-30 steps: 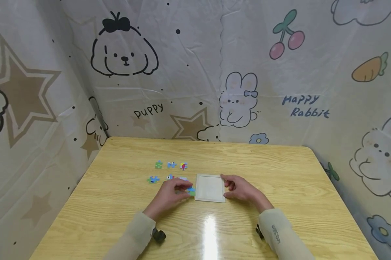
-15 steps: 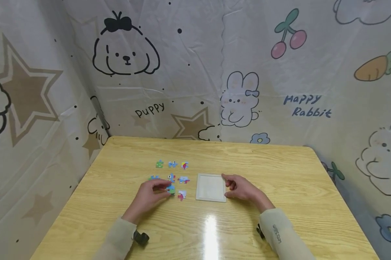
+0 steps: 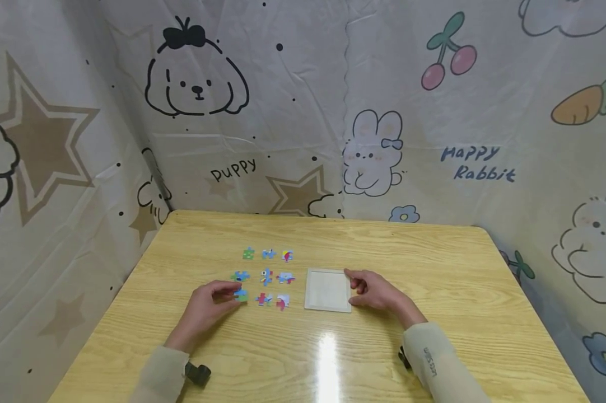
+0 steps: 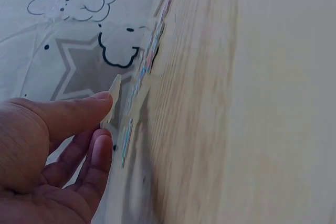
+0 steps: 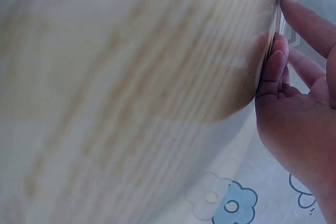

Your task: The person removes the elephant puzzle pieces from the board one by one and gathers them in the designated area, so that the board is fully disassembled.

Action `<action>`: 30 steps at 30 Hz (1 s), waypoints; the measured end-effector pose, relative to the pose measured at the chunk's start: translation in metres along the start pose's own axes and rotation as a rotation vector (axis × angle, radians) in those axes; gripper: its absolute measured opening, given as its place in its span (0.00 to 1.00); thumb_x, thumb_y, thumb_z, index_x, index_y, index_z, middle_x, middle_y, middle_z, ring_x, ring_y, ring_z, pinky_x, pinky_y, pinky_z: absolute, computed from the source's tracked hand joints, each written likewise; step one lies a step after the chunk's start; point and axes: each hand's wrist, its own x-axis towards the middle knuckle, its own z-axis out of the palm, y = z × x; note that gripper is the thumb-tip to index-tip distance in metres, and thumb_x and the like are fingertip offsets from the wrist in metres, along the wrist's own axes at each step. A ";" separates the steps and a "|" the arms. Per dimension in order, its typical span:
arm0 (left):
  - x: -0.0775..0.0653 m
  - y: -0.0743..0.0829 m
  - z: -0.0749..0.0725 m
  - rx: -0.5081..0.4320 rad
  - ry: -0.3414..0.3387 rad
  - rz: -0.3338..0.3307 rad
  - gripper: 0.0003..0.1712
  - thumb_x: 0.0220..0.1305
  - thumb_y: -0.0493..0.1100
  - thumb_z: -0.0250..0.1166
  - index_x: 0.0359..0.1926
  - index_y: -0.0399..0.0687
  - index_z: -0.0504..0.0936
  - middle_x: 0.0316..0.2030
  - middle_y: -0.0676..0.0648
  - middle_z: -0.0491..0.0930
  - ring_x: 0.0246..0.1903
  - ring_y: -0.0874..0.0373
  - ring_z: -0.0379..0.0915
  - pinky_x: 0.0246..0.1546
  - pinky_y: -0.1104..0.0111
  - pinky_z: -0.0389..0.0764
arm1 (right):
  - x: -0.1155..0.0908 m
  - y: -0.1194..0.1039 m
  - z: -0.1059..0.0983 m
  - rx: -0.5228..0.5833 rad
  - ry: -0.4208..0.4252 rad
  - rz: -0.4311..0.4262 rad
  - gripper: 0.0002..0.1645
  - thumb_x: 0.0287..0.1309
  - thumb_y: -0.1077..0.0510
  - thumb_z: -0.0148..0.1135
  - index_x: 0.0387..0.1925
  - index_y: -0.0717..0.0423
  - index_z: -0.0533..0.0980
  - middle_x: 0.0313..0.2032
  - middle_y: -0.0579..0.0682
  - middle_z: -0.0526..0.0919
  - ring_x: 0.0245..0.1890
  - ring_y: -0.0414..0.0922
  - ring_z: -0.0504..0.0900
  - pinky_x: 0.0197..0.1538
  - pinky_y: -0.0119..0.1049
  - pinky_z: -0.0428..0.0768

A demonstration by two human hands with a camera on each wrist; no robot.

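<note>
My left hand [image 3: 204, 306] pinches a blue-and-green jigsaw piece [image 3: 241, 295] at the lower left of the laid-out pieces. Seen edge-on in the left wrist view, that piece's pale rim [image 4: 116, 90] shows between thumb and fingers, apart from the tabletop. At its right in the head view lie a red-and-blue piece [image 3: 264, 299] and a pink-and-white piece [image 3: 283, 301]. My right hand [image 3: 376, 292] touches the right edge of a pale, square puzzle tray [image 3: 328, 290] with index finger and thumb spread along it; its other fingers are bent.
Several more jigsaw pieces lie in rows behind, among them a green one [image 3: 248, 253] and a red-and-yellow one [image 3: 287, 255]. They rest left of the tray on a wood-grain table [image 3: 414, 252]. A patterned curtain [image 3: 293, 112] closes off the back and sides.
My left hand has carried the blue-and-green piece leftward from beside the tray to the left end of the front row, uncovering other pieces. My right hand stays at the tray.
</note>
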 end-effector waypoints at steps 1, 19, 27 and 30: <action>0.000 -0.001 -0.001 0.007 0.000 -0.004 0.21 0.63 0.37 0.74 0.58 0.44 0.85 0.55 0.45 0.85 0.50 0.52 0.83 0.51 0.73 0.82 | 0.000 0.000 -0.001 -0.005 -0.001 -0.007 0.46 0.61 0.67 0.72 0.77 0.65 0.61 0.42 0.51 0.74 0.41 0.45 0.70 0.41 0.30 0.72; 0.006 -0.009 -0.010 0.065 -0.055 0.041 0.20 0.64 0.31 0.71 0.57 0.39 0.85 0.53 0.42 0.85 0.50 0.50 0.83 0.53 0.67 0.84 | -0.002 0.002 0.000 -0.017 0.003 -0.007 0.46 0.61 0.67 0.72 0.77 0.65 0.61 0.42 0.51 0.74 0.41 0.45 0.70 0.41 0.30 0.72; 0.008 -0.010 -0.011 0.110 -0.073 0.086 0.18 0.65 0.33 0.71 0.56 0.40 0.85 0.52 0.42 0.86 0.49 0.51 0.82 0.53 0.62 0.84 | -0.001 0.000 0.000 -0.003 0.002 -0.013 0.46 0.60 0.68 0.72 0.76 0.65 0.61 0.42 0.51 0.74 0.41 0.45 0.70 0.40 0.30 0.72; 0.008 -0.010 -0.012 0.113 -0.086 0.093 0.18 0.65 0.33 0.71 0.56 0.40 0.85 0.53 0.42 0.86 0.49 0.51 0.82 0.54 0.61 0.84 | -0.001 -0.001 -0.001 -0.004 0.003 -0.010 0.46 0.61 0.68 0.72 0.76 0.65 0.61 0.42 0.51 0.74 0.41 0.45 0.70 0.40 0.30 0.72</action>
